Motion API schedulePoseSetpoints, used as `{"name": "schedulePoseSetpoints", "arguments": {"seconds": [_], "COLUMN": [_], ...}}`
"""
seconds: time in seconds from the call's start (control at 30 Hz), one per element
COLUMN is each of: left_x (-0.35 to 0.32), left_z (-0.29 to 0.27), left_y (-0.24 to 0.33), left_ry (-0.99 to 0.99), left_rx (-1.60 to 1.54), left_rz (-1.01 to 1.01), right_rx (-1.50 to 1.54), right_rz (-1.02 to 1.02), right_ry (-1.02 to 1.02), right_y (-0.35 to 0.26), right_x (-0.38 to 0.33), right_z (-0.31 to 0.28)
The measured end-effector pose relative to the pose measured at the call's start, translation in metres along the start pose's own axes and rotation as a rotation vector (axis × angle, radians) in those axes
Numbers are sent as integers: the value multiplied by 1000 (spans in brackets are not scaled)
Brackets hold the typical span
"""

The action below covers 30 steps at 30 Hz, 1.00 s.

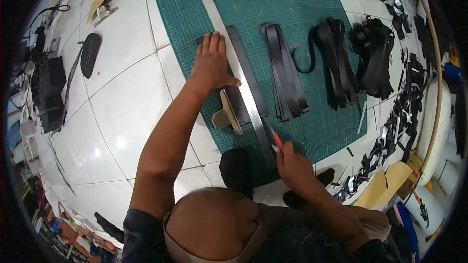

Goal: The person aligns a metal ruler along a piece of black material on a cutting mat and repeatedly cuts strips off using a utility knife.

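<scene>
Green mat (312, 0) | left hand (210, 63) flat on ruler (234, 63) | right hand (292, 165) grips red cutter (277, 141)

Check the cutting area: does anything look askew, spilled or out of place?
Black offcuts lie scattered off the right edge of the green cutting mat onto the white floor. The metal ruler runs diagonally, pinned by the left hand; the right hand holds a red-handled knife against it.

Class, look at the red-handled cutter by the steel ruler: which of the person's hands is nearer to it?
Right. The right hand holds the red-handled cutter; the left hand presses the steel ruler farther up.
</scene>
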<state>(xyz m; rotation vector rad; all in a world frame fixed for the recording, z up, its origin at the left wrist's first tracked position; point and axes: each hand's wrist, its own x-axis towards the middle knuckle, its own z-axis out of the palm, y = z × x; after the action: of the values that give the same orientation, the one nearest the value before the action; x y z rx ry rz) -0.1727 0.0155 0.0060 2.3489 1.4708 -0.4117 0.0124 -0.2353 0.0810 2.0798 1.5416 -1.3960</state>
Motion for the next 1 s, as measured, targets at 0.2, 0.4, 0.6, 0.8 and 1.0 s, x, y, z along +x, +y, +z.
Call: {"name": "schedulePoseSetpoints", "arguments": {"seconds": [0.2, 0.4, 0.6, 0.8, 1.0], "left_x": [12, 12, 10, 10, 7], "left_z": [9, 15, 18, 6, 12], "left_y": [18, 6, 3, 14, 4], "left_ry": [-11, 50, 78, 50, 55], "left_rx": [-63, -53, -60, -49, -96], "left_rz": [34, 50, 69, 73, 29], "right_rx": [84, 82, 17, -50, 79], "right_rz": [-174, -187, -176, -161, -46], "right_ry": [353, 449, 374, 248, 43], "right_y": [-54, -103, -110, -104, -34], "right_x": [132, 196, 203, 199, 100], "right_z": [-52, -68, -71, -90, -23]}}
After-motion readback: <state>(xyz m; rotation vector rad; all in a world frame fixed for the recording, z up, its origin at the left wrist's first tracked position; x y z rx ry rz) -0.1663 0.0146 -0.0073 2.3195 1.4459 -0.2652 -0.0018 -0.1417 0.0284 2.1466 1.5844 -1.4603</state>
